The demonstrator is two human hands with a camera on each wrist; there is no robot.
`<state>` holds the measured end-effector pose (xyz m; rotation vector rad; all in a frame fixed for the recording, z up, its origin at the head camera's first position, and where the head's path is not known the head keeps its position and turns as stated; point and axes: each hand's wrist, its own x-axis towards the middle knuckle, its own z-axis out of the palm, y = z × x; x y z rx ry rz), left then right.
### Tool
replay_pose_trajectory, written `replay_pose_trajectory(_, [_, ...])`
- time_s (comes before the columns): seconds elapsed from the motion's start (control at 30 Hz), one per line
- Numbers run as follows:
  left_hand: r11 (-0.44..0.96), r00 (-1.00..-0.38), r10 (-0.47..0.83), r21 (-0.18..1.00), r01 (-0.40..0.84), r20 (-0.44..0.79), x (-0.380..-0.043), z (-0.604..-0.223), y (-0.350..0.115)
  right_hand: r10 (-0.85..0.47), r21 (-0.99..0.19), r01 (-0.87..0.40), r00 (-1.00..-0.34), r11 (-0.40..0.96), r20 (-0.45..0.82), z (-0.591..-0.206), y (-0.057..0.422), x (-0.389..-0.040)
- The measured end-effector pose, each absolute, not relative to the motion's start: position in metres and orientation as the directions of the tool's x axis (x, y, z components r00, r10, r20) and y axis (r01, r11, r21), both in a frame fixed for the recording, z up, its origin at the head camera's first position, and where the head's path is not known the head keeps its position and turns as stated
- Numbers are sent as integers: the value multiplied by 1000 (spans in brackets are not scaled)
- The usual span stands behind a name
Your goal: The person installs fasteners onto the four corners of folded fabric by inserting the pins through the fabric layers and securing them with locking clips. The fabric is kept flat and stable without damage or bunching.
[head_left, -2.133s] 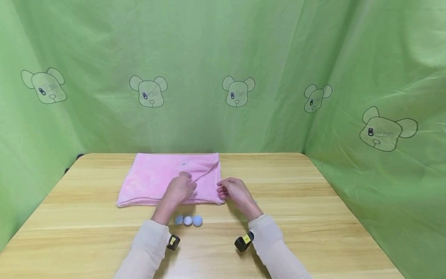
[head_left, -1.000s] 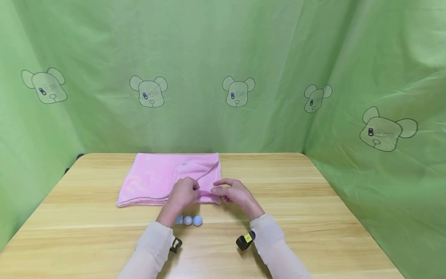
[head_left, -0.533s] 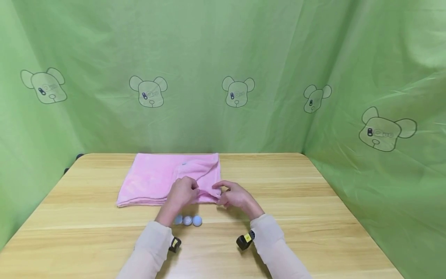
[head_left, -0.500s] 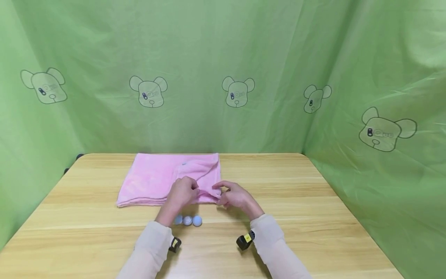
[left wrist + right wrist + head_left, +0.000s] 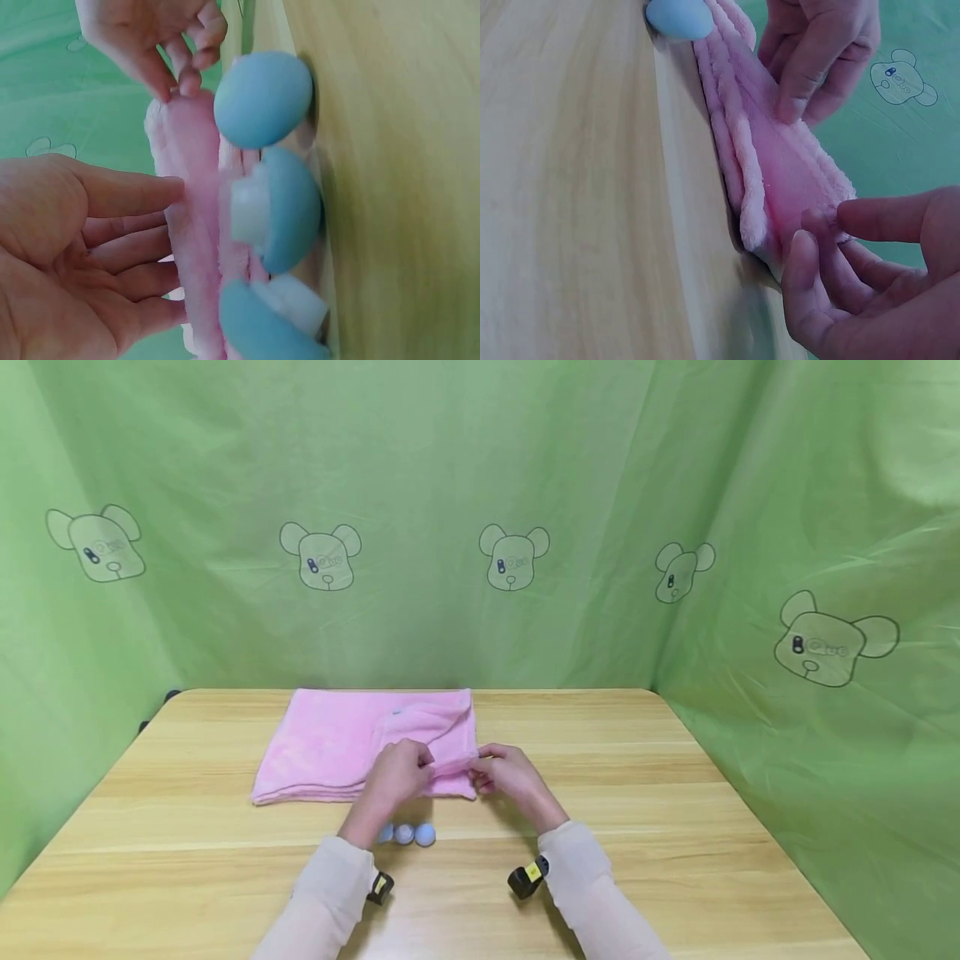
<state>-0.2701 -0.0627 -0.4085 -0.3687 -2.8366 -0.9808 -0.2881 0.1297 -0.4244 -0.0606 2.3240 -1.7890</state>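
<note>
A folded pink plush blanket [image 5: 318, 743] lies on the table, its front right layer lifted. My left hand [image 5: 397, 774] pinches the front edge of that layer between thumb and fingers. At the blanket's right corner, my right hand [image 5: 512, 779] pinches the same layer with thumb and fingertips, as the right wrist view shows close up. Three light blue mushroom-shaped pieces stand in a row in front of the blanket: a right one [image 5: 262, 99], a middle one [image 5: 292, 211] with a white stem, and a left one [image 5: 270, 322], also white-stemmed.
The wooden table [image 5: 637, 877] reaches back to a green curtain [image 5: 420, 610] printed with bear heads, which also hangs at both sides. Black wrist cameras sit on both sleeves. A blurred greenish shape [image 5: 751, 322] shows low in the right wrist view.
My left hand came back from the blanket's top to its front edge and took hold there. My right hand reached to the corner, then moved slightly right and back, raising the layer.
</note>
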Motion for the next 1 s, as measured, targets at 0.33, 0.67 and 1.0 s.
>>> replay_pose_trajectory(0.33, [704,-941,190,630,329,279,-270,-414,-48,-154,-969,87,-980,233,-125,-424,129,-288])
replay_pose_trajectory(0.67, [705,-930,179,618,348,320,-271,-417,-45,-151,-963,98,-979,250,-139,-427,130,-289])
replay_pose_trajectory(1.0, [698,-927,166,625,351,335,-271,-418,-47,-106,-970,70,-990,235,-97,-417,139,-290])
